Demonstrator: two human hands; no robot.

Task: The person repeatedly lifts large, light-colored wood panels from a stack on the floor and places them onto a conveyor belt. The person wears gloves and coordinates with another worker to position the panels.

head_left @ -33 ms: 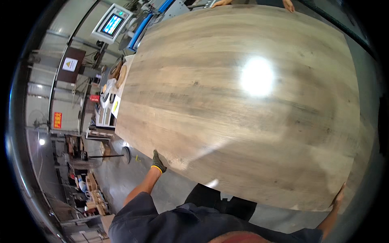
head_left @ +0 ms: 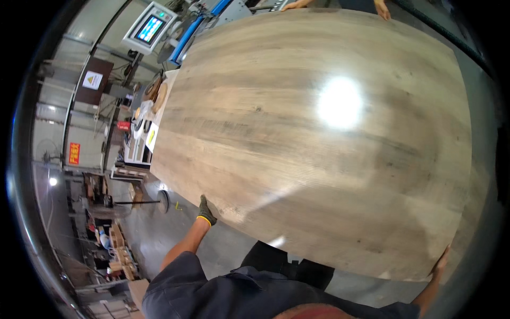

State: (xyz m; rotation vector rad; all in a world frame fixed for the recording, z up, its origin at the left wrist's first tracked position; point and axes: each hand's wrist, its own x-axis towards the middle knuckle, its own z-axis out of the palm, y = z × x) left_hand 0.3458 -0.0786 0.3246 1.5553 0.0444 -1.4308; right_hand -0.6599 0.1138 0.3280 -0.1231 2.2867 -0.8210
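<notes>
A large rectangular wood-grain panel (head_left: pixel 276 175) fills most of the view, with a bright lamp reflection on its upper face. My left hand (head_left: pixel 206 210), in a dark glove with a yellow cuff, grips its near edge toward the left. The thumb lies at the edge; the other fingers are hidden beneath. At the near right corner, my right hand (head_left: pixel 442 260) appears bare and is closed round the side edge, its fingers mostly hidden. Across the panel, another person's hands (head_left: pixel 382 9) are at the far edge.
A machine with a blue rail (head_left: pixel 187 40) and a lit control screen (head_left: pixel 150 29) stands at the far left. Rolls of edging (head_left: pixel 153 86) lie on a bench beside the panel. A round-based stand (head_left: pixel 163 201) is on the floor, and stacked wood pieces (head_left: pixel 121 247) lie lower left.
The near right corner and my right hand have shifted slightly down in the view. The other person's right-side hand sits marginally lower. Both my hands keep their hold.
</notes>
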